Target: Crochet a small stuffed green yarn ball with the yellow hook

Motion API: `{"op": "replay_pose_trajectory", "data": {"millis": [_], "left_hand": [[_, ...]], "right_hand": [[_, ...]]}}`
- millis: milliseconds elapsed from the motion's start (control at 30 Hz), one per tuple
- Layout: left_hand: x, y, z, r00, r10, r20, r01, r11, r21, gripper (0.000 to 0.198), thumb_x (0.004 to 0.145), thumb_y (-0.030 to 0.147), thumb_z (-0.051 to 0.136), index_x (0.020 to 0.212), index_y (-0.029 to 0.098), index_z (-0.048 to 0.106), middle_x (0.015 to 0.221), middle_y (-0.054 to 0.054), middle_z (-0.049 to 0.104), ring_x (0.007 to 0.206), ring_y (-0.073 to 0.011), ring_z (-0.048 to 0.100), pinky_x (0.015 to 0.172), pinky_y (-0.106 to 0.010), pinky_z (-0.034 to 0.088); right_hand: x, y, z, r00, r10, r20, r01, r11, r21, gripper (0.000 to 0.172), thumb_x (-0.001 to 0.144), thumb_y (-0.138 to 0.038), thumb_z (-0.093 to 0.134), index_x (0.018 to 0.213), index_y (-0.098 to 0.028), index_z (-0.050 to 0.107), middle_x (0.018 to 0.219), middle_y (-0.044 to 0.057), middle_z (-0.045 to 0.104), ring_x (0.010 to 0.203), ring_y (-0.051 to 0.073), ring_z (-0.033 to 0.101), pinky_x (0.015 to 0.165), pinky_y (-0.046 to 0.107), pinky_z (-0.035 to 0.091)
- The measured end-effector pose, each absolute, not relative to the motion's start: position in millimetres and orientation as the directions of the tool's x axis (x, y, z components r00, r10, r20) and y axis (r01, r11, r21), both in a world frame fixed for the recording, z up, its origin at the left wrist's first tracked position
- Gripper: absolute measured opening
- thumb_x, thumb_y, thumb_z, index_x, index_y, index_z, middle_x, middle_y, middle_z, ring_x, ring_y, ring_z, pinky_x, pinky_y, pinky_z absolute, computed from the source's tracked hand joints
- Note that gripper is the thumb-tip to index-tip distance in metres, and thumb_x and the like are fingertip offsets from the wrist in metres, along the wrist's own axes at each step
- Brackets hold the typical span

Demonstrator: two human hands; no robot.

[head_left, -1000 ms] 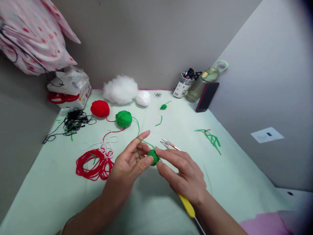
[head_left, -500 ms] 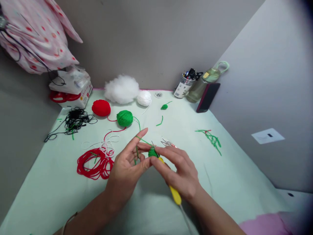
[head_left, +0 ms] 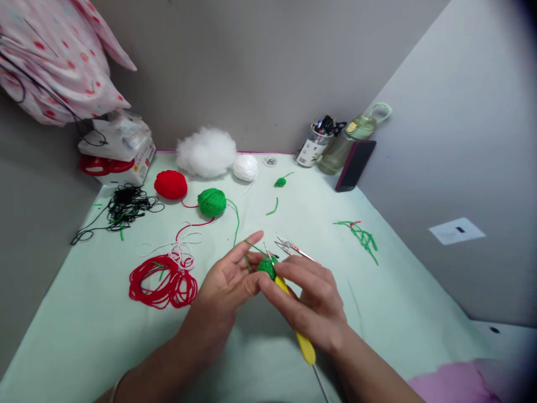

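A small green crochet piece [head_left: 267, 267] sits pinched between the fingertips of a left hand [head_left: 229, 282] and a right hand [head_left: 312, 299], directly between the two. The right hand is closed around a yellow-handled crochet hook [head_left: 301, 338], its tip at the piece and its handle trailing back under the palm. A green strand runs over the left forefinger to one green yarn ball [head_left: 212, 202] beyond the hands. Just past the piece lie one pair of snips [head_left: 291, 247]. Three yarn balls sit farther off: green, red [head_left: 170, 184], white [head_left: 245, 167].
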State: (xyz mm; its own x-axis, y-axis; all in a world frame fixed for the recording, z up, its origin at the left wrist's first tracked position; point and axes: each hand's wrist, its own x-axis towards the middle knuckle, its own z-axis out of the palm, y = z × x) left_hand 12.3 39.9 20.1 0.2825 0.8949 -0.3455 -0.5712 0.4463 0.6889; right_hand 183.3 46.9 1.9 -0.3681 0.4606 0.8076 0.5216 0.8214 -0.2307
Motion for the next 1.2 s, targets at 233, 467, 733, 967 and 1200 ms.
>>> {"op": "replay_pose_trajectory", "data": {"millis": [233,467,733,967,1200], "left_hand": [[0.0,48.4,25.1,0.388,0.862,-0.326,-0.585,0.504,0.635,0.077,0.073,0.024,0.091,0.143,0.021,0.060,0.102,-0.002,0.067,0.103,-0.0164,0.062,0.093,-0.026,0.047],[4.4,48.2,18.1,0.075,0.953,-0.294,-0.442,0.296,0.847,0.092,0.064,0.017,0.095,0.147,0.026,0.056,0.093,0.003,0.059,0.086,-0.0118,0.055,0.080,-0.022,0.048],[13.0,41.4,18.2,0.368,0.854,-0.368,-0.594,0.520,0.614,0.069,0.074,0.029,0.092,0.138,0.025,0.066,0.101,-0.001,0.067,0.098,-0.0155,0.063,0.092,-0.027,0.048],[-0.8,50.2,22.4,0.456,0.844,-0.281,-0.597,0.524,0.607,0.062,0.073,0.024,0.091,0.131,0.026,0.072,0.099,-0.001,0.072,0.100,-0.0153,0.064,0.094,-0.028,0.045],[-13.9,56.7,19.4,0.411,0.841,-0.352,-0.477,0.528,0.703,0.060,0.073,0.029,0.087,0.132,0.026,0.073,0.099,-0.001,0.066,0.098,-0.0168,0.058,0.096,-0.031,0.041]], "right_hand": [[185.7,54.2,12.9,-0.209,0.613,0.762,0.190,0.790,-0.583,0.028,0.103,-0.014,0.057,0.124,-0.023,0.074,0.111,0.010,0.079,0.099,0.021,0.077,0.085,0.037,0.066],[184.8,52.6,17.8,-0.380,0.573,0.726,0.413,0.808,-0.421,0.023,0.101,-0.010,0.058,0.114,-0.020,0.075,0.107,0.011,0.079,0.095,0.021,0.077,0.080,0.034,0.066],[177.7,50.9,4.7,-0.274,0.465,0.842,0.463,0.831,-0.308,0.024,0.099,-0.008,0.061,0.112,-0.021,0.077,0.103,0.009,0.076,0.093,0.020,0.075,0.079,0.034,0.066],[181.2,54.1,10.4,-0.170,0.682,0.711,0.106,0.730,-0.675,0.028,0.104,-0.019,0.058,0.123,-0.028,0.076,0.104,0.007,0.080,0.096,0.022,0.077,0.079,0.038,0.066],[188.5,57.1,16.7,-0.176,0.808,0.562,-0.027,0.567,-0.824,0.023,0.102,-0.016,0.061,0.114,-0.024,0.079,0.099,0.006,0.080,0.090,0.021,0.075,0.078,0.039,0.063]]}}
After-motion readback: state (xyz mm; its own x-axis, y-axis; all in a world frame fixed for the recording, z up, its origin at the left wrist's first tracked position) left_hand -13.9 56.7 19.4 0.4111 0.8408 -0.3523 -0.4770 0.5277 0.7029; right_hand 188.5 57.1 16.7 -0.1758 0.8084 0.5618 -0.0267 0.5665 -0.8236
